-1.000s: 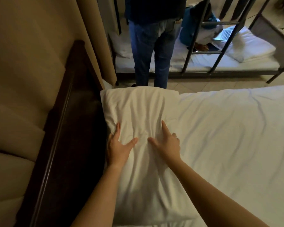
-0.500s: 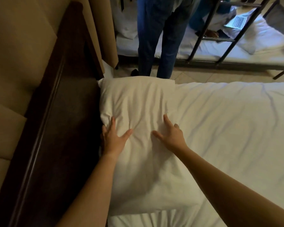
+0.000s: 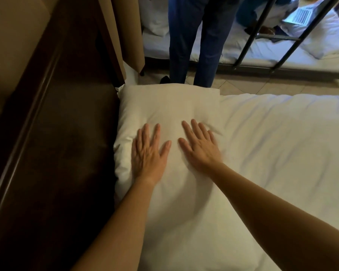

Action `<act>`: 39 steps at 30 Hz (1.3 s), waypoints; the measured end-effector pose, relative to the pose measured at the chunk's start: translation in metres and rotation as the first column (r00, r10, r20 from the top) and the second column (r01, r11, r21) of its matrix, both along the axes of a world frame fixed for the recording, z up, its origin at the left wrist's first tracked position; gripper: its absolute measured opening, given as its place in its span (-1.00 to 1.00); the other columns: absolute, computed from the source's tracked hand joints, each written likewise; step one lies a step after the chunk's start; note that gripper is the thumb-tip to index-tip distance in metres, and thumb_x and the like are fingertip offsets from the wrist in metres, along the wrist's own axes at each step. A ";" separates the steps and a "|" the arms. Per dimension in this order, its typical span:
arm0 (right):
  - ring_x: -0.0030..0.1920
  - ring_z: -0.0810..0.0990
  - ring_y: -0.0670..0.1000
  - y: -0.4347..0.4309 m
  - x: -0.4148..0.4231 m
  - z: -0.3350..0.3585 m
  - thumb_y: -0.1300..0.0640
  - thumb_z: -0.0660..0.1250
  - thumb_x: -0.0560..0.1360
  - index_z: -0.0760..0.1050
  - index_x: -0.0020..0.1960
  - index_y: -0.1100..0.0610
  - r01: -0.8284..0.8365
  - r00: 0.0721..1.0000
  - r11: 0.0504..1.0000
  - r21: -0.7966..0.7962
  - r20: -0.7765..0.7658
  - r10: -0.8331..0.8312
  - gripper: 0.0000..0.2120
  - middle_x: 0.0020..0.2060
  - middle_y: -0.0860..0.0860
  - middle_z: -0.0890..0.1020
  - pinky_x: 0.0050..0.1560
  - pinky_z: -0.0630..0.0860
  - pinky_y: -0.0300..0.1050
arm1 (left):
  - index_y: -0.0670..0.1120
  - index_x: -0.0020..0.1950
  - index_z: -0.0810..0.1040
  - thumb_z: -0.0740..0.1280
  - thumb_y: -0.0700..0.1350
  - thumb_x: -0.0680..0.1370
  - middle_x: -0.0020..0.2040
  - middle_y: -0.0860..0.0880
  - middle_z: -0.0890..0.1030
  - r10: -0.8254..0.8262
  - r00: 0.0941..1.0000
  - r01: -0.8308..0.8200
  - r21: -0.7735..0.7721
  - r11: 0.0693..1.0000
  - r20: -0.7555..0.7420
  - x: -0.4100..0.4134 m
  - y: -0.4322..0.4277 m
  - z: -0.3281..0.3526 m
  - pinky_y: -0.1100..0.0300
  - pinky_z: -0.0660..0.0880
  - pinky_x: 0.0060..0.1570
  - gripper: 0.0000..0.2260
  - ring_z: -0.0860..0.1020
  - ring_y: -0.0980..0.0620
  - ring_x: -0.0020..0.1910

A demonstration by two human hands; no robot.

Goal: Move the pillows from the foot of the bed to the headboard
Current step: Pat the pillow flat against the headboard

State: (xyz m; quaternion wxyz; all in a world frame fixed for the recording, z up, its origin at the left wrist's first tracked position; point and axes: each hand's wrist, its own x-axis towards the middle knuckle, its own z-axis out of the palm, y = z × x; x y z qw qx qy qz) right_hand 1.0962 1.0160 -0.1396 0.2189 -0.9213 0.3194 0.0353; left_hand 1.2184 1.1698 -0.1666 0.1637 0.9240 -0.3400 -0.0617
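Pillow point(image 3: 164, 114): laid on bed point(image 3: 282, 153) at left, left edge pressed against dark headboard point(image 3: 67, 143); long axis runs near-to-far.
Key relation: pillow is directly under both palms; headboard lies just left of L hand.
L hand point(image 3: 148, 155): flat, palm down, fingers spread & pointed far; nothing gripped. Nearer the headboard.
R hand point(image 3: 201, 146): flat on pillow's right half, fingers splayed, nothing gripped.
Arms: both extended fwd, near-parallel.
Step (judged): pillow being patted into place.
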 end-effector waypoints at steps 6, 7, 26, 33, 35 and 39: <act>0.70 -0.22 -0.12 -0.004 -0.015 -0.031 -0.40 -0.21 0.70 -0.23 0.72 -0.26 0.031 0.999 0.998 -0.052 -0.026 -0.033 -0.36 0.72 -0.21 -0.16 0.69 -0.21 0.01 | 0.22 0.75 0.02 -0.01 0.36 0.70 0.77 0.03 0.04 0.001 0.998 0.001 -0.024 1.000 0.067 0.003 0.012 -0.036 -0.06 0.07 0.66 -0.38 0.03 -0.04 0.73; 0.70 -0.22 -0.13 -0.004 -0.016 -0.034 -0.40 -0.22 0.70 -0.24 0.72 -0.26 0.049 0.998 0.997 -0.051 -0.033 -0.051 -0.36 0.72 -0.21 -0.16 0.69 -0.21 0.02 | 0.23 0.75 0.01 -0.01 0.36 0.71 0.77 0.03 0.03 0.002 0.998 0.000 -0.023 1.000 0.059 0.003 0.012 -0.038 -0.06 0.07 0.66 -0.38 0.03 -0.03 0.73; 0.72 -0.24 0.11 -0.038 0.071 0.001 -0.38 -0.19 0.71 -0.25 0.72 -0.24 0.090 0.993 0.991 -0.101 0.080 -0.082 -0.35 0.73 -0.04 -0.23 0.69 -0.21 0.18 | 0.19 0.75 0.00 -0.01 0.25 0.75 0.77 -0.02 -0.06 -0.047 0.997 0.054 -0.101 0.993 0.067 0.057 -0.076 0.035 -0.02 -0.28 0.64 -0.43 -0.12 -0.08 0.74; 0.70 -0.28 0.00 -0.038 0.040 -0.030 -0.37 -0.25 0.72 -0.27 0.72 -0.25 0.057 0.998 0.995 -0.082 0.041 -0.054 -0.39 0.73 -0.09 -0.21 0.69 -0.23 0.17 | 0.27 0.74 -0.12 -0.10 0.34 0.72 0.77 0.08 -0.13 -0.013 1.000 0.012 -0.009 1.000 -0.024 0.078 -0.038 -0.030 -0.02 -0.17 0.68 -0.41 -0.15 0.02 0.73; 0.70 -0.29 -0.03 -0.038 0.031 -0.035 -0.36 -0.25 0.72 -0.29 0.71 -0.25 0.092 0.995 0.992 -0.086 0.037 -0.089 -0.39 0.72 -0.11 -0.23 0.69 -0.23 0.15 | 0.27 0.74 -0.10 -0.10 0.35 0.71 0.77 0.09 -0.10 -0.004 1.000 0.003 -0.013 1.000 -0.010 0.078 -0.034 -0.037 -0.02 -0.14 0.69 -0.40 -0.13 0.02 0.73; 0.70 -0.28 -0.03 -0.043 0.021 -0.036 -0.35 -0.27 0.72 -0.31 0.72 -0.20 0.168 0.986 0.985 -0.032 0.026 -0.168 -0.37 0.72 -0.13 -0.25 0.70 -0.17 0.16 | 0.27 0.74 -0.10 -0.10 0.36 0.71 0.77 0.09 -0.10 -0.003 1.000 0.002 -0.010 1.000 -0.028 0.079 -0.035 -0.034 -0.02 -0.12 0.69 -0.40 -0.11 0.03 0.73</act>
